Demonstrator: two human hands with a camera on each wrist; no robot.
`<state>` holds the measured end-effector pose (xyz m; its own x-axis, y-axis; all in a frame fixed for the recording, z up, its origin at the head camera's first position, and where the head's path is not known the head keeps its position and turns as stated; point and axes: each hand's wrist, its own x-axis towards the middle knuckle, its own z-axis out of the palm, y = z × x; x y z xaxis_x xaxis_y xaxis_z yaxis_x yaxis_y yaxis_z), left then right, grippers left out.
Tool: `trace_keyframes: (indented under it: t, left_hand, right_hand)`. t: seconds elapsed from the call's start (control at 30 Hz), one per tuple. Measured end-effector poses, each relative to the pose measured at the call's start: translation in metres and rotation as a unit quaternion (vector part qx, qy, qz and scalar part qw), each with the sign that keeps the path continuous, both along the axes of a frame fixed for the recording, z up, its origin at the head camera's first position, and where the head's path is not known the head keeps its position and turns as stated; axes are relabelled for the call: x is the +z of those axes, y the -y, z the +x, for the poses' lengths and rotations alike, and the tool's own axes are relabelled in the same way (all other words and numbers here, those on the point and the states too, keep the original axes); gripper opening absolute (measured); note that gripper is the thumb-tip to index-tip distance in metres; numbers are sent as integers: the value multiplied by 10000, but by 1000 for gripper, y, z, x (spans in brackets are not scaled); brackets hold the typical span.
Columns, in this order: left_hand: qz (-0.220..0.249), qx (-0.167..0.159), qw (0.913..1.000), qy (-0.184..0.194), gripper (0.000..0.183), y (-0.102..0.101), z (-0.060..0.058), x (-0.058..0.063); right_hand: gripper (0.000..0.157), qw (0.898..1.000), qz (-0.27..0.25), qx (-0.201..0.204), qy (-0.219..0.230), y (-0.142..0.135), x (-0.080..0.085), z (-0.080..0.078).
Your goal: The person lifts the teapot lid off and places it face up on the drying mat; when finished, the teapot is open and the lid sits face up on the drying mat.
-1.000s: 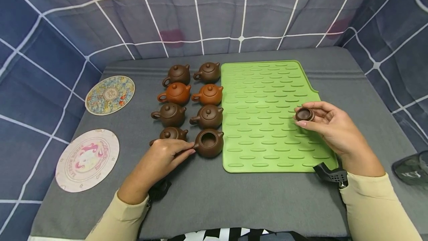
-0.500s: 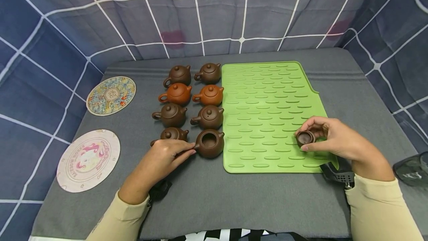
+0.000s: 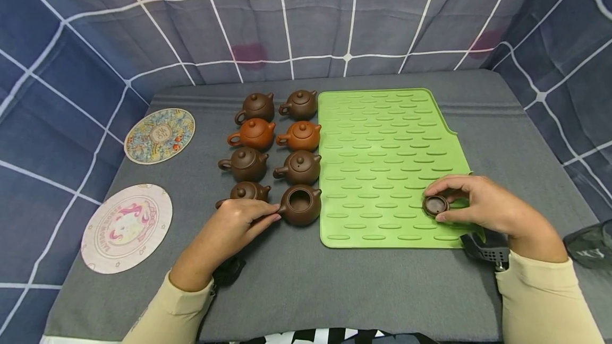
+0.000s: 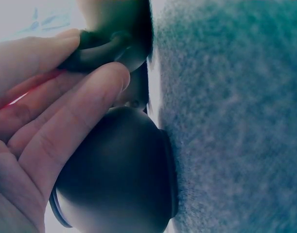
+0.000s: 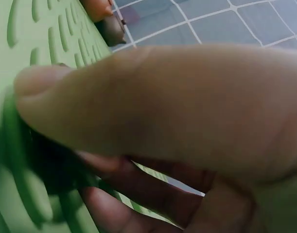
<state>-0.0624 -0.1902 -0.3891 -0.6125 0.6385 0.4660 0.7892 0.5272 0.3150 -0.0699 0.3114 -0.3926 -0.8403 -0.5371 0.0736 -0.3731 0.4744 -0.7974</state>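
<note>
My left hand (image 3: 239,222) pinches the handle of a dark brown clay teapot (image 3: 303,218), whose round top opening faces up without a lid. In the left wrist view, thumb and fingers close on that handle (image 4: 97,56). Behind the left hand, a lidded brown teapot (image 3: 248,190) is partly covered by it. My right hand (image 3: 487,206) holds a small brown teapot lid (image 3: 435,206) between thumb and fingers, hollow side up, low over the right part of a green ribbed mat (image 3: 373,174). The thumb hides most of the lid in the right wrist view.
Several lidded teapots stand in two columns left of the mat, including an orange-brown teapot (image 3: 302,136). Further left lie a patterned round mat (image 3: 160,136) and a pink-and-white round mat (image 3: 126,228). A dark glass-like object (image 3: 590,246) sits at the right edge.
My right hand has moved down the mat toward the front with the lid, lowering it close to the mat's surface. The left hand keeps its pinch on the teapot handle.
</note>
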Motion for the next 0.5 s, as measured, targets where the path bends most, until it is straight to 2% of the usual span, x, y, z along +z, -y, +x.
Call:
trace_keyframes:
  t: [0.13, 0.5]
  left_hand:
    - [-1, 8, 10000, 24, 23, 1, 1, -1]
    - [39, -45, 10000, 8, 23, 0, 0, 0]
  right_hand:
    - [53, 9988, 287, -23, -406, -3, -1, 0]
    - [63, 9939, 738, -65, -822, -7, 1, 3]
